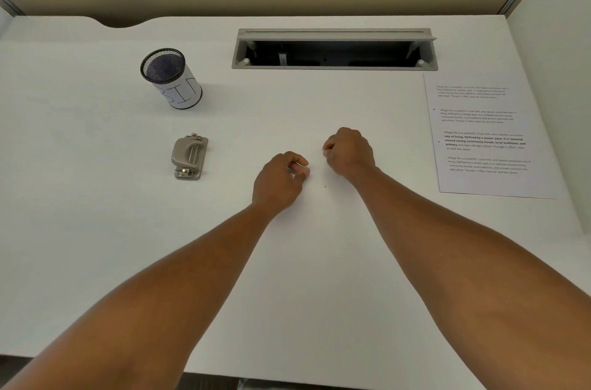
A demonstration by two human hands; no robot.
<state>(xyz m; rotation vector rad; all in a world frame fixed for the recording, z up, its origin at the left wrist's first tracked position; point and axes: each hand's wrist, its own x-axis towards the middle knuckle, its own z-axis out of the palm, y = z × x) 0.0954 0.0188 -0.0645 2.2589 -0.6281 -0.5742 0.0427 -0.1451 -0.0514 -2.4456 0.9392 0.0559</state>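
My left hand rests on the white desk near its middle, fingers curled and fingertips drawn together against the thumb. My right hand sits just to its right, curled into a loose fist, knuckles up. I see nothing held in either hand. A tiny white paper speck lies on the desk between the hands. A grey hole punch lies to the left of my left hand. Behind it, a black mesh cup with a white label reading "BIN" stands upright.
A printed sheet of paper lies flat at the desk's right side. An open grey cable tray is sunk into the desk at the back. Beige partition walls close off the back and the right.
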